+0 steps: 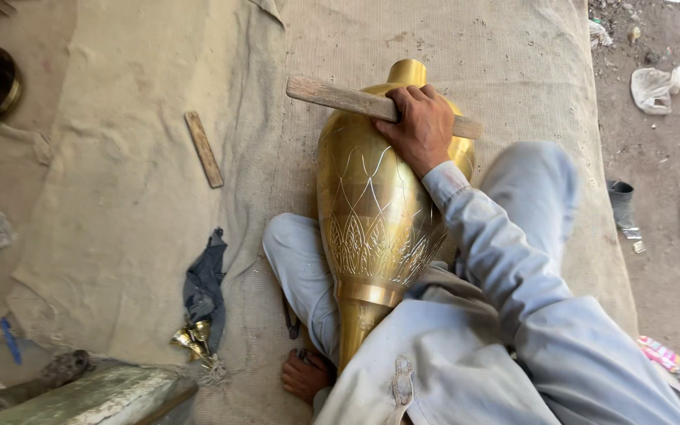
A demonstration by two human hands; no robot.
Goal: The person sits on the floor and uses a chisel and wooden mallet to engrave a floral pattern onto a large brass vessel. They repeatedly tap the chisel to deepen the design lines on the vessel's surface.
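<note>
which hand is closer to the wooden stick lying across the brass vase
Right. The right hand grips the wooden stick, its fingers curled over it on the brass vase. The left hand is out of view.

Right hand (pixel 421 126) around a wooden stick (pixel 340 97) atop an engraved brass vase (pixel 371 212) on burlap cloth (pixel 120 197).

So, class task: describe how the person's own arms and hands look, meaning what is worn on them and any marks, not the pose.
Only the right hand shows. It is bare: no glove, ring or watch visible. The arm wears a long, loose sleeve of pale grey-blue cloth, creased, with a buttoned-style cuff at the wrist. The left hand and arm are out of sight.
</note>
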